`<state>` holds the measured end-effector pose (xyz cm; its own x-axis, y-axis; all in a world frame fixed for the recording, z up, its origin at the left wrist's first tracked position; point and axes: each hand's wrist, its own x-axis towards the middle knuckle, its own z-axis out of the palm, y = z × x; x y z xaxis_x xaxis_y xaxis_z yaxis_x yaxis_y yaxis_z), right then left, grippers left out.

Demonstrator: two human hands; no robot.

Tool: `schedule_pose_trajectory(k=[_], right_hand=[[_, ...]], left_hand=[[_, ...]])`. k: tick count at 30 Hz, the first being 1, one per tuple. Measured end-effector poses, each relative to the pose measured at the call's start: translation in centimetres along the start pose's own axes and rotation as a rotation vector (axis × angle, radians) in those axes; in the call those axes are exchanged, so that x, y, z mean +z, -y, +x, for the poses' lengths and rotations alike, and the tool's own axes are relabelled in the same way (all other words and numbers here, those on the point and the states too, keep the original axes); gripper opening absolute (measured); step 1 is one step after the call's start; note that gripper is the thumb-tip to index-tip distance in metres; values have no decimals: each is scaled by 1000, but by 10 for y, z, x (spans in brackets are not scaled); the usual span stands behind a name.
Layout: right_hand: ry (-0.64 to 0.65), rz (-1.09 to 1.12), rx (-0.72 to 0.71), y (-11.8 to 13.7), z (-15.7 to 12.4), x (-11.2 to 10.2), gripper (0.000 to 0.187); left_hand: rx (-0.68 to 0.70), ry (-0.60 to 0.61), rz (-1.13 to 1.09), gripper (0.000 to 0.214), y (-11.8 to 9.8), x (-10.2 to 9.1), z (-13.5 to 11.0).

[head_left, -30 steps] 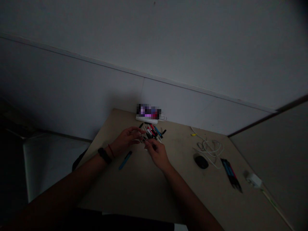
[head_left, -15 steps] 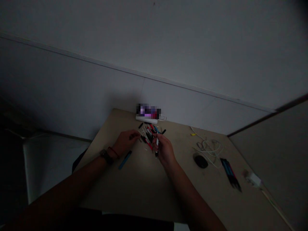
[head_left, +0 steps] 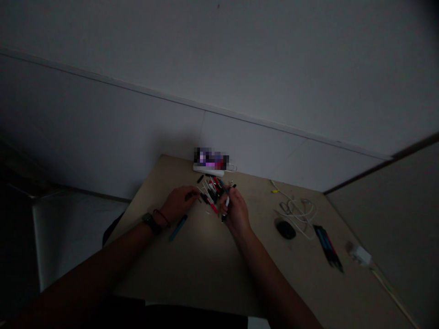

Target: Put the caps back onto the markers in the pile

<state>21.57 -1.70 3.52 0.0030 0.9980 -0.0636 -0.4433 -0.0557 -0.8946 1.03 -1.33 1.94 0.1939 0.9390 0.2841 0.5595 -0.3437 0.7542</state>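
Observation:
A white pen with a dark end [head_left: 227,201] is gripped in my right hand [head_left: 238,212], its fingers wrapped round the barrel, tilted over the right side of a pile. That pile holds several loose pen parts [head_left: 211,192], white, black and red, lying at odd angles. My left hand [head_left: 181,200] rests at the pile's left edge with thumb and fingers pinched together. A small dark bit shows by its fingertips, too small to name. Just below the left wrist lies a blue pen with a dark end [head_left: 177,228].
Behind the pile, a phone with a blurred screen [head_left: 211,159] leans on a white stand [head_left: 208,172]. To the right are a black mouse [head_left: 286,229], a coiled white cable [head_left: 302,211], a row of dark and blue pens [head_left: 327,249] and a white plug [head_left: 361,256].
My right hand has tipped the white pen, so its upper end leans further right. The left hand stays in nearly the same place.

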Motion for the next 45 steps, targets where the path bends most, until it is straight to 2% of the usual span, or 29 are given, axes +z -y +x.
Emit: schedule_pose_trajectory(k=[5,10,21,37,45], right_hand=[[4,33,-5,2,-1,-1,37],[14,36,-17,6,-3,-1,34],[32,22,-69,3,-3,0,34],[55,-3,-19,2,-5,3,35],[67,-26,-21,1,-5,5,38]], left_hand=[[11,16,54,19,2,1,0],[47,-13,200,17,7,1,0],[128,28,344,17,11,1,2],[99,43,385,19,9,-2,4],[170,35,304,27,7,4,2]])
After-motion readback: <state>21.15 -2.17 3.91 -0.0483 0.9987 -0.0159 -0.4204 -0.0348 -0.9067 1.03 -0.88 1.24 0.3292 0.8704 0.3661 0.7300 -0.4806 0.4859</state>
